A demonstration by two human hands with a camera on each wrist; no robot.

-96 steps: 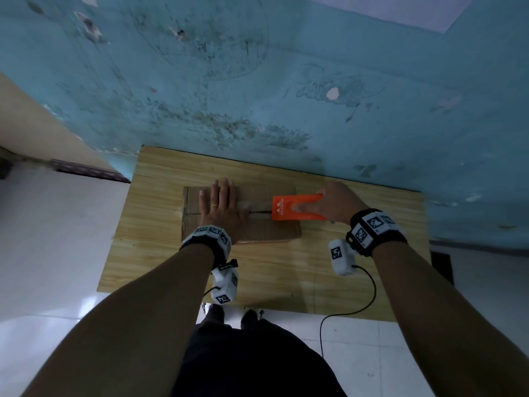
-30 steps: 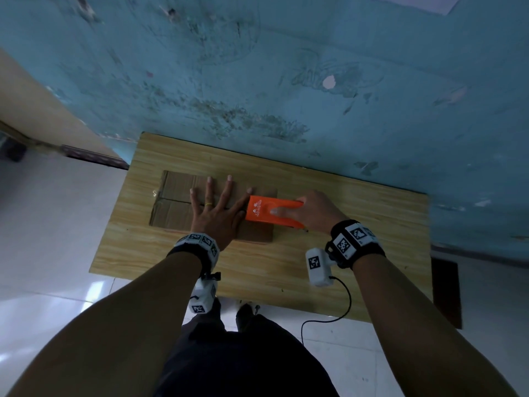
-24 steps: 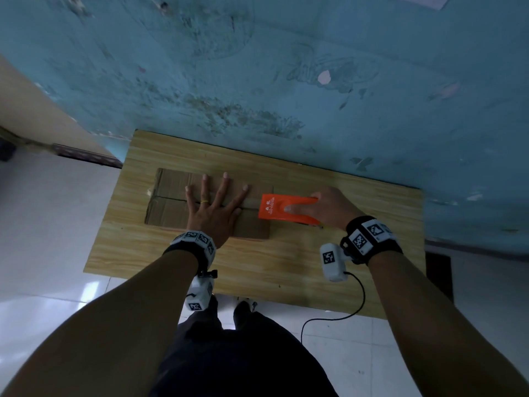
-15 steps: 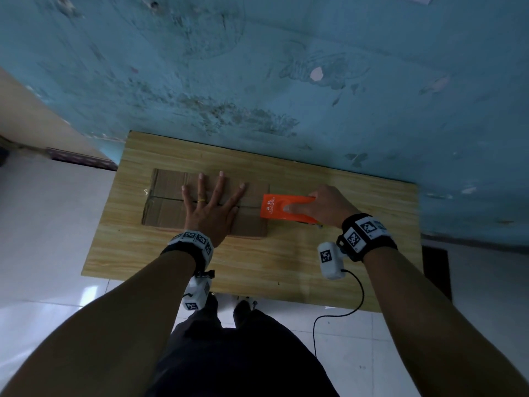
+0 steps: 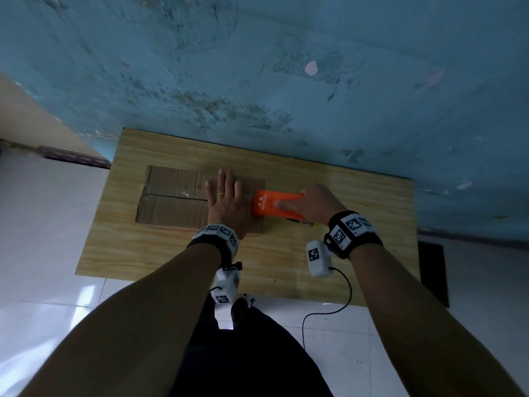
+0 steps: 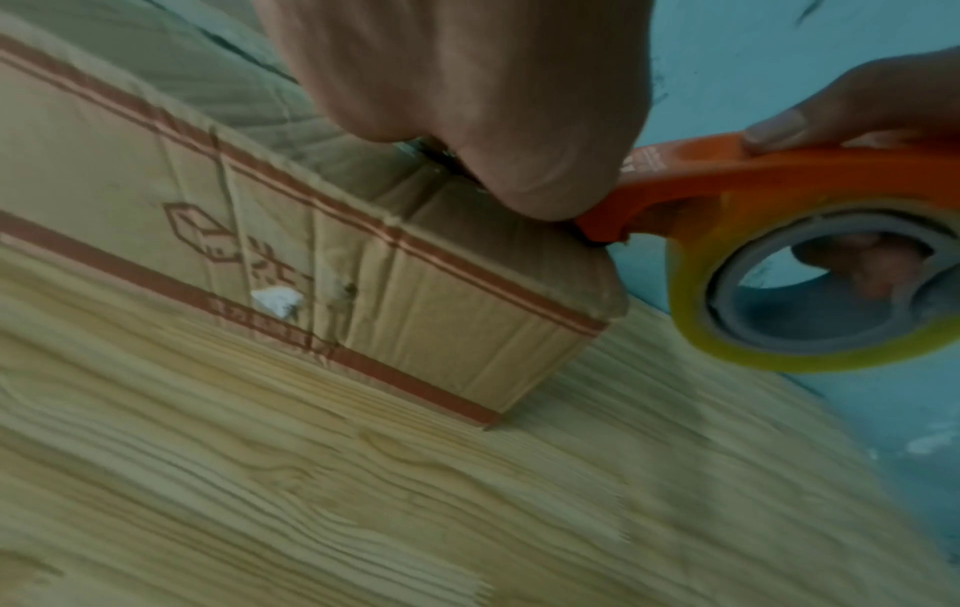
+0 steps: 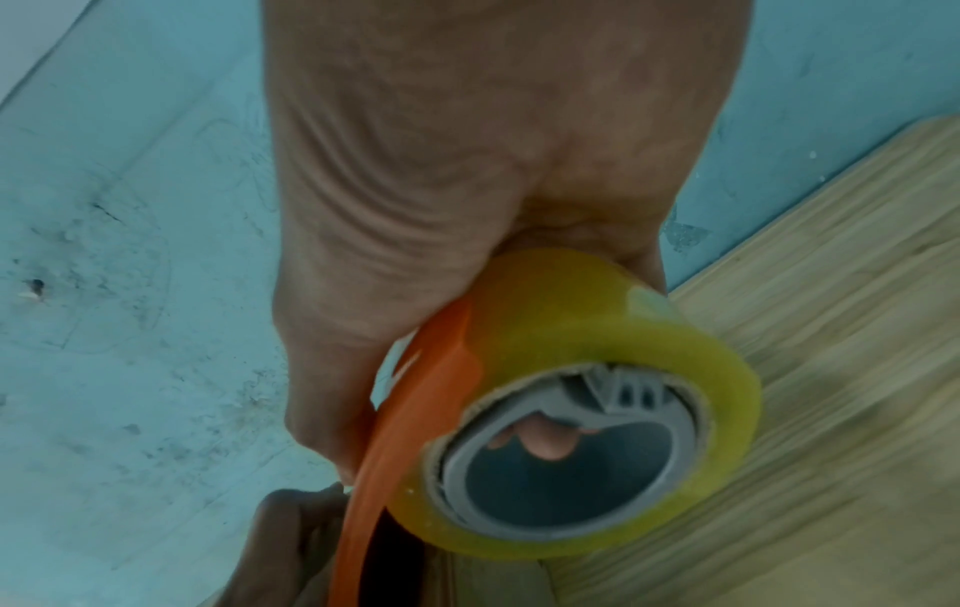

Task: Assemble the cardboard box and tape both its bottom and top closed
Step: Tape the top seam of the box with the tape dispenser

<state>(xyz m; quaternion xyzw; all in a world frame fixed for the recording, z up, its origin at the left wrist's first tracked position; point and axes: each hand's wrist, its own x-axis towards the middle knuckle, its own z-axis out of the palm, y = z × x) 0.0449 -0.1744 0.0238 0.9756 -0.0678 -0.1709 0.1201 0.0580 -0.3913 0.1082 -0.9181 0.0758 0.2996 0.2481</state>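
Observation:
A low cardboard box lies on the wooden table, flaps folded shut, with clear tape along its centre seam. My left hand presses flat on the box's right part, fingers straight and together. My right hand grips the orange tape dispenser at the box's right end, its nose beside my left thumb. In the left wrist view the box side shows red stripes and the dispenser carries a yellowish tape roll. The right wrist view shows that tape roll under my palm.
The table stands against a worn blue wall. A white tiled floor lies to the left and in front. A black cable hangs from my right wrist camera past the table's front edge.
The dispenser has slid right along the seam to the box's right end. My left hand has closed its spread fingers and shifted right on the box top.

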